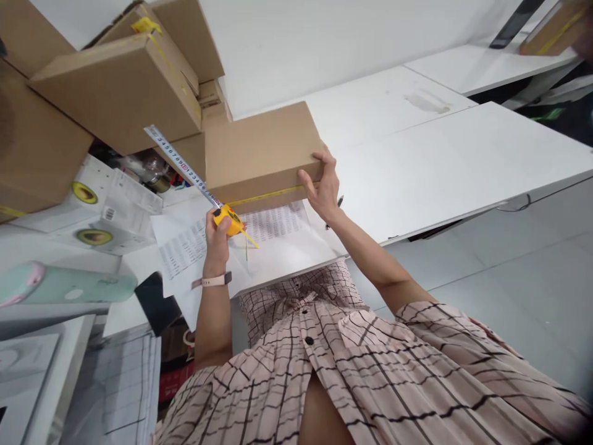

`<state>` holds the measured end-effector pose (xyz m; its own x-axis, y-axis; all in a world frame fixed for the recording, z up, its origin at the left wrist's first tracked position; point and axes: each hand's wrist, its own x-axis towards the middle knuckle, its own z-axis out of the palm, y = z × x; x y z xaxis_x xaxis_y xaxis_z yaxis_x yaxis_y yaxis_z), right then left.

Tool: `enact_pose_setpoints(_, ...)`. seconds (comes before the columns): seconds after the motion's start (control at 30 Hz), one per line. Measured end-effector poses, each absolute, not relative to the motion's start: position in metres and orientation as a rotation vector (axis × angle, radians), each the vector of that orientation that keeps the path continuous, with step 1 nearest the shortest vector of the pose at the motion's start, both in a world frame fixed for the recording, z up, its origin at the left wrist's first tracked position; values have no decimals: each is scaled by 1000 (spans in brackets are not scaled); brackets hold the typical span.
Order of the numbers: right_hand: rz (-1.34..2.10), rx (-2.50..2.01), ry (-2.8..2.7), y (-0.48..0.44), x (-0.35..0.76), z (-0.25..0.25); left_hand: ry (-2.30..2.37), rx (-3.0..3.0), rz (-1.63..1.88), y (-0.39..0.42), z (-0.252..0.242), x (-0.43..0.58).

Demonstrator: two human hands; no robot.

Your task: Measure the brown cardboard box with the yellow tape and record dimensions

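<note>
My left hand is wrapped round a yellow tape measure at the box's near left corner. Its metal blade sticks out toward the upper left, past the box's left end, and a yellow strap hangs from the case. A closed brown cardboard box with yellow tape along its front side lies on the white table. My right hand grips the box's right end, thumb on the front side and fingers at the top edge. Printed sheets lie partly under the box.
Large cardboard boxes are stacked at the upper left, above white cartons with avocado pictures. A mint-green bottle and a dark phone-like slab are at the left. Another taped box sits at the far right.
</note>
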<state>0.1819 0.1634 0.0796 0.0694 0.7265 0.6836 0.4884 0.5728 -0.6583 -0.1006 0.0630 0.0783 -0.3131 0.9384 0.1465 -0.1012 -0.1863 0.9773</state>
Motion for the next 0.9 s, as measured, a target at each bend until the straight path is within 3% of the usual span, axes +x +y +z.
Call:
enact_pose_setpoints(0.17, 356, -1153, -1584, 173, 180, 40, 1355, 1130, 1464, 77, 76, -106)
enact_pose_setpoints(0.37, 164, -1143, -1587, 139, 192, 42, 1470, 1431, 1452, 54, 105, -98)
enact_pose_setpoints(0.57, 187, -1050, -1993, 60, 195, 7, 1616, 1949, 859, 66, 176, -106)
enact_pose_setpoints(0.7, 272, -1092, -2250, 37, 199, -13, 1861, 2531, 262, 108, 224, -98)
enact_pose_setpoints(0.9, 301, -1132, -2246, 40, 200, -11, 1727, 2623, -456, 165, 247, -70)
